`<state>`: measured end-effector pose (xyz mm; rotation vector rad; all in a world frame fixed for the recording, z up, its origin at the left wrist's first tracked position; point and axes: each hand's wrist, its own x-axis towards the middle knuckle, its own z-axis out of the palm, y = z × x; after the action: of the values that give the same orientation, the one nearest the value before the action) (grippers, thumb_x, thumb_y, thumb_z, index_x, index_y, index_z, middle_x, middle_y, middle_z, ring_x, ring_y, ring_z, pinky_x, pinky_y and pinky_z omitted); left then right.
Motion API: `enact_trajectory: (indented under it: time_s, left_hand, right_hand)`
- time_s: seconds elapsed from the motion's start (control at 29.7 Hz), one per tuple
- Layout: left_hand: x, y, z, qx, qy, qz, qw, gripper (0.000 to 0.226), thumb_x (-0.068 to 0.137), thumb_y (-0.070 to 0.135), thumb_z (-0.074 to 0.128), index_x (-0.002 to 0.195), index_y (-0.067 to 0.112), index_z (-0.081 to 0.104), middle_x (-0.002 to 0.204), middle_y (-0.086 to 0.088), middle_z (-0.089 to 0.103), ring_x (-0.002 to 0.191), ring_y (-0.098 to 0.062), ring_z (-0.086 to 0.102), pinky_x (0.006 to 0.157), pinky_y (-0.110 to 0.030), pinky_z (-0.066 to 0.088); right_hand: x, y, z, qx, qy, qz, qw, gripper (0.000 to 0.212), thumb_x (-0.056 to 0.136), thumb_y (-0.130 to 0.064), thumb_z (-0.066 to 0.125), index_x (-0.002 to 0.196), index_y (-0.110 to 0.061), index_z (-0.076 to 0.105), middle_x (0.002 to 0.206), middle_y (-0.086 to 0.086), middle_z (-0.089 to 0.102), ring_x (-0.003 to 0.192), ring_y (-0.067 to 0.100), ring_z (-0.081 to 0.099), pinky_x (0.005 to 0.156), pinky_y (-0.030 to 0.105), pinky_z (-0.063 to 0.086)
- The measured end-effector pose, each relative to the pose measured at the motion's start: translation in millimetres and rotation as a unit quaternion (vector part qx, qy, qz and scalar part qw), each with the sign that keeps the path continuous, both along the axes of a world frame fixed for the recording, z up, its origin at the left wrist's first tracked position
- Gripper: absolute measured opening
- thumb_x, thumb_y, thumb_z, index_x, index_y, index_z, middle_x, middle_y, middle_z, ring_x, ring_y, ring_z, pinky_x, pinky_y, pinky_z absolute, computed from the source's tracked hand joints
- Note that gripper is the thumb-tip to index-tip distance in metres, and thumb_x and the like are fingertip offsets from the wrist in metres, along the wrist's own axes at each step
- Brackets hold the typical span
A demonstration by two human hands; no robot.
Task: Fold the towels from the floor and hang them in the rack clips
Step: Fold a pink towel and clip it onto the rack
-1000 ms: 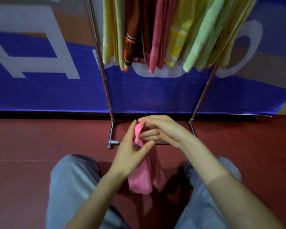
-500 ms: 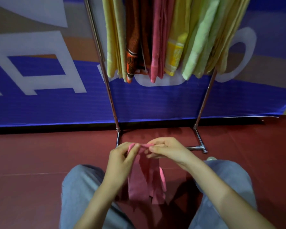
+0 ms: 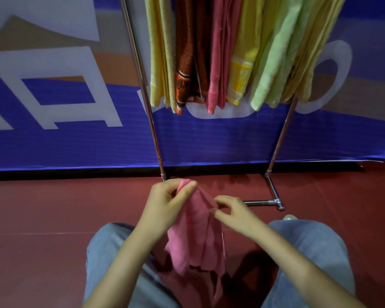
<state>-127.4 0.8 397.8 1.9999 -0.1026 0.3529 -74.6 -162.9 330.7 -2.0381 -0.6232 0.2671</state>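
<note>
**A:** What lies at the far left?

**B:** A blue banner (image 3: 53, 141) with big white letters. Its lower edge meets the red floor (image 3: 53, 218) along a dark strip. A wide stretch of that floor shows in front of the left knee (image 3: 107, 252).

**A:** And the rack?

**B:** The rack (image 3: 152, 130) stands just before the banner, upper centre. Its left post drops behind the left hand (image 3: 165, 207), and its right post slants down to a chrome foot (image 3: 273, 202) at centre right. The hanging towels (image 3: 217, 63) crowd the top, pale yellow, patterned orange, pink, bright yellow and light green, touching one another. Their lower edges end well above the floor, so a gap stays open between the posts.

**A:** Where is the towel being worked?

**B:** The pink towel (image 3: 198, 236) is at lower centre, between the knees. The left hand pinches its top corner, with thumb and forefinger closed on the cloth and the other fingers (image 3: 165, 192) curled. The right hand (image 3: 236, 215), just to the right and lower, pinches the upper edge with narrow fingertips. That edge slopes between the two grips. The rest hangs in loose folds with an uneven bottom edge. I cannot tell whether it touches the floor.

**A:** And further right?

**B:** The right knee (image 3: 309, 252), a shoe (image 3: 289, 217) tip near the rack foot, then red floor out to the frame's right edge.
</note>
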Motion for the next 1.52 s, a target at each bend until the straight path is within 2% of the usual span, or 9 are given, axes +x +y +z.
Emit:
enact_trajectory:
  time_s: [0.07, 0.17, 0.34, 0.54, 0.84, 0.98, 1.08, 1.28, 1.52]
  left_hand:
    - [3.5, 2.3, 4.4, 0.008, 0.0, -0.002, 1.0, 0.045, 0.08, 0.031, 0.054, 0.054, -0.004, 0.044, 0.06, 0.003, 0.033, 0.055, 0.0, 0.028, 0.048, -0.019, 0.026]
    - [7.8, 7.7, 6.0, 0.018, 0.009, -0.012, 1.0, 0.046, 0.079, 0.033, 0.052, 0.051, -0.001, 0.04, 0.058, 0.005, 0.031, 0.053, -0.001, 0.027, 0.047, -0.018, 0.025]
    - [10.9, 12.8, 6.6, 0.034, 0.055, -0.056, 0.996, 0.042, 0.083, 0.025, 0.061, 0.047, 0.011, 0.045, 0.056, 0.003, 0.031, 0.051, -0.002, 0.026, 0.047, -0.02, 0.025]
    - [12.6, 10.7, 11.9, 0.065, 0.096, -0.089, 0.989, 0.044, 0.081, 0.018, 0.065, 0.04, 0.032, 0.057, 0.037, 0.012, 0.033, 0.042, -0.001, 0.028, 0.044, -0.012, 0.024]
    - [19.7, 10.5, 4.1, 0.094, 0.131, -0.093, 0.982, 0.048, 0.08, 0.02, 0.066, 0.044, 0.02, 0.034, 0.036, 0.009, 0.023, 0.04, -0.007, 0.022, 0.042, -0.016, 0.019]
    - [20.2, 13.6, 0.9, 0.054, 0.149, -0.127, 0.979, 0.037, 0.083, 0.025, 0.062, 0.052, 0.01, 0.049, 0.044, 0.013, 0.033, 0.046, -0.003, 0.026, 0.045, -0.016, 0.022]
    - [21.5, 17.9, -1.0, 0.037, 0.148, -0.149, 0.977, 0.04, 0.084, 0.028, 0.06, 0.065, -0.008, 0.057, 0.058, -0.004, 0.042, 0.056, -0.009, 0.035, 0.052, -0.023, 0.029]
    - [26.4, 11.7, 1.0, 0.057, 0.108, -0.147, 0.982, 0.035, 0.087, 0.023, 0.058, 0.059, 0.002, 0.057, 0.055, -0.002, 0.04, 0.052, -0.004, 0.032, 0.049, -0.019, 0.027]
    - [31.7, 12.8, -19.0, 0.062, 0.133, -0.175, 0.974, 0.024, 0.078, 0.034, 0.061, 0.06, 0.019, 0.055, 0.05, 0.015, 0.043, 0.053, 0.001, 0.035, 0.052, -0.018, 0.032]
  right_hand:
    - [-1.6, -0.4, -4.9, 0.012, 0.013, -0.016, 1.0, 0.042, 0.072, -0.042, 0.049, 0.073, 0.0, 0.056, 0.069, 0.004, 0.051, 0.07, 0.006, 0.043, 0.07, 0.035, 0.041]
    - [-6.3, 3.4, 4.0, 0.093, 0.048, -0.024, 0.994, 0.005, 0.079, -0.02, 0.06, 0.075, -0.021, 0.058, 0.071, -0.012, 0.054, 0.066, -0.011, 0.05, 0.069, 0.012, 0.041]
    - [-1.1, 11.2, 46.8, 0.26, 0.068, -0.023, 0.963, 0.012, 0.08, -0.019, 0.052, 0.08, -0.022, 0.064, 0.066, -0.01, 0.07, 0.072, -0.003, 0.062, 0.074, 0.011, 0.049]
    - [4.3, 16.9, 67.2, 0.217, 0.033, 0.014, 0.976, 0.015, 0.083, -0.002, 0.058, 0.08, -0.013, 0.068, 0.062, -0.014, 0.068, 0.068, -0.004, 0.061, 0.07, 0.01, 0.047]
    - [8.1, 24.4, 77.7, 0.16, 0.023, 0.047, 0.986, 0.018, 0.078, -0.003, 0.065, 0.069, -0.018, 0.067, 0.065, -0.01, 0.062, 0.063, -0.005, 0.056, 0.065, 0.009, 0.043]
    - [11.2, 19.6, 71.0, 0.167, 0.029, 0.013, 0.985, 0.027, 0.081, -0.001, 0.06, 0.068, -0.024, 0.062, 0.06, -0.014, 0.064, 0.063, -0.007, 0.057, 0.066, 0.008, 0.043]
    - [10.8, 11.2, 64.0, 0.185, 0.038, -0.025, 0.982, 0.021, 0.081, -0.001, 0.059, 0.071, -0.019, 0.062, 0.07, -0.007, 0.062, 0.063, -0.007, 0.056, 0.066, 0.007, 0.045]
    - [10.8, 3.3, 58.0, 0.159, 0.061, -0.017, 0.985, 0.012, 0.083, -0.003, 0.058, 0.089, 0.001, 0.067, 0.081, 0.001, 0.066, 0.071, -0.005, 0.058, 0.071, 0.008, 0.046]
    - [9.1, -3.7, 67.5, 0.271, 0.079, -0.079, 0.956, 0.024, 0.087, -0.004, 0.049, 0.072, -0.017, 0.062, 0.057, -0.016, 0.065, 0.057, -0.006, 0.055, 0.058, 0.007, 0.044]
